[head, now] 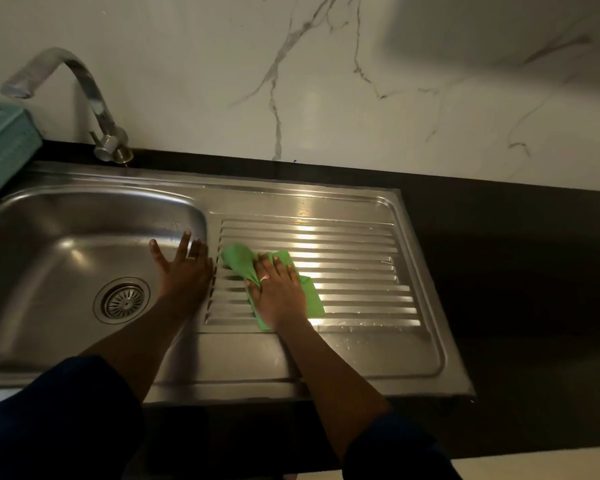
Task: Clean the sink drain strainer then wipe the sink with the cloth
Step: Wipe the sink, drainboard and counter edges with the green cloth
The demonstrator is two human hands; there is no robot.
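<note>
A stainless steel sink [66, 223] has a round drain strainer [123, 301] seated in the bowl's floor. To the right lies the ribbed drainboard [354, 265]. A green cloth [245, 259] is spread on the ribs at the drainboard's left part. My right hand [279, 289] presses flat on the cloth, fingers spread, palm covering its middle. My left hand [184, 265] rests flat with fingers apart on the bowl's right wall, beside the drainboard edge, holding nothing.
A curved metal tap [94, 105] stands behind the bowl, spout turned left. A teal plastic rack [0, 147] sits at the far left. Black counter [516, 271] surrounds the sink. A white marble wall [326, 81] rises behind.
</note>
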